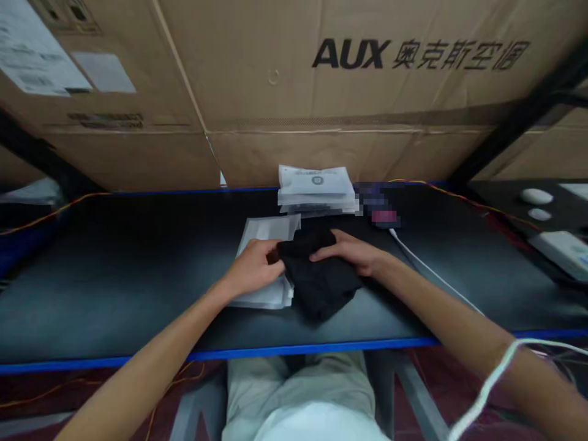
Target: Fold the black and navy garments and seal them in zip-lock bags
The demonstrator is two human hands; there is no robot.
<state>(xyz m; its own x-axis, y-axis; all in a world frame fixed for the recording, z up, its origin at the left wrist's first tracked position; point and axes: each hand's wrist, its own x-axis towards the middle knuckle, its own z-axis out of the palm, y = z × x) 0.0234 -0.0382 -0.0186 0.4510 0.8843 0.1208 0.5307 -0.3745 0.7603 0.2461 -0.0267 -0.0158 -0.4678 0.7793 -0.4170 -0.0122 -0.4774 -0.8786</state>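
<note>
A folded black cloth point(321, 285) is between my two hands, just above the dark table top. My left hand point(257, 269) pinches its left corner between thumb and fingers. From the right, my right hand point(349, 251) grips the upper part, with the thumb lying on top and the other fingers partly hidden beneath. A stack of flat translucent plastic bags point(266, 229) lies under my left hand and reaches beneath the cloth's left side. I cannot tell what kind of garment or piece the cloth is.
Farther back, white printed packets point(316, 184) are piled against large cardboard boxes point(257, 79). Right of them lies a blurred phone-like device point(379, 205) with a white cable point(432, 269). A white box point(563, 254) sits at far right. A blue edge point(316, 349) borders the table's front.
</note>
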